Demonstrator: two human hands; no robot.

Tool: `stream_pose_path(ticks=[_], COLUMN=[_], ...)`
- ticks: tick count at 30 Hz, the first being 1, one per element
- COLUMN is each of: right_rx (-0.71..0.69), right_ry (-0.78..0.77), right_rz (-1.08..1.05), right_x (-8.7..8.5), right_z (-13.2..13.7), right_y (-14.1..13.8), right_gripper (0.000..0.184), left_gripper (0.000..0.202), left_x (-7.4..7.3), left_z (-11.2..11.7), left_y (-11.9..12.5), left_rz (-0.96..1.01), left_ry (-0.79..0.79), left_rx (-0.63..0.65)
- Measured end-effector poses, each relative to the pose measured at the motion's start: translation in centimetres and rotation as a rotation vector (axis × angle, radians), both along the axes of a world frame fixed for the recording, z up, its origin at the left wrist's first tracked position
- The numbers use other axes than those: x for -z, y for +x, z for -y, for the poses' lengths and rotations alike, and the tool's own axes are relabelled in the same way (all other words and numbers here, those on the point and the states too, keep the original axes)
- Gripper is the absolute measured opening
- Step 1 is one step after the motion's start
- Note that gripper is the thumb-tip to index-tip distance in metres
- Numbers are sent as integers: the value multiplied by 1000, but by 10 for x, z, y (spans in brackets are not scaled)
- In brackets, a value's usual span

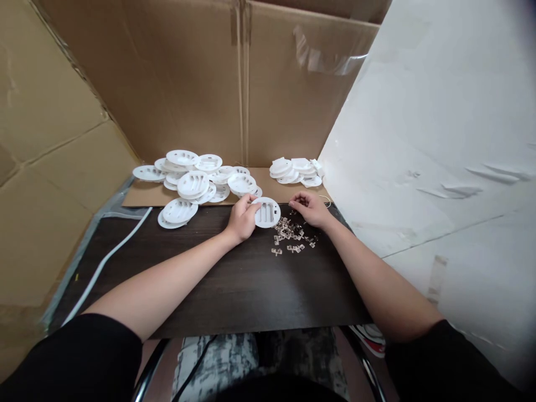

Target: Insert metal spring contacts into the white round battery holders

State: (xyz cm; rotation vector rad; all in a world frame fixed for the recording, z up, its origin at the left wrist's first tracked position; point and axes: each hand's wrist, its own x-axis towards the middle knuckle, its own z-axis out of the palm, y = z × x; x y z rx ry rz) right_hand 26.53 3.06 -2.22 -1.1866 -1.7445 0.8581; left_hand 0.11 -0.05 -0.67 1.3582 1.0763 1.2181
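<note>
My left hand is closed on a round white plastic disc with slots in it, held just above the dark table. My right hand hovers to the right of the disc, fingers curled over a heap of small clear and metal clips. What the right fingers hold, if anything, is too small to see.
A pile of the same white discs lies at the back left on a cardboard sheet, and a smaller pile at the back right. Cardboard walls stand left and behind, a white sheet on the right. A white cable runs along the table's left side.
</note>
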Motion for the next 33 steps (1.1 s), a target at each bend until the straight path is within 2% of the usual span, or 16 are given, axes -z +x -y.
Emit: stream_pose_path(ticks=[5,10,16,20,24,28,33], right_rx=[69,84,3,-65,-101,-81,-46], right_ry=[51,81,87,72,82,81,125], right_rz=[-66,-118,-174,-150,-175,-123,-9], right_x=[-3,-19,-33,-32,-27,-27,-31], right_z=[5,19,37,43,43,44,50], right_y=[-5,-17,-33,-38,-40,-40,-44], right_gripper=[29,30,24,18,23,27,22], left_gripper=[21,23,23,22,23,30,34], left_x=[2,5,6,8,9,8,5], left_z=[0,-2,-3,-3,-4,-3,-1], left_y=[2,3,3,4,4,4,4], left_rz=[-46,-81,-94,-98,-114,-109,-79], left_ry=[-8,2,8,17,22,14,-14], left_rx=[24,14,0,-8,-13,-21,-7])
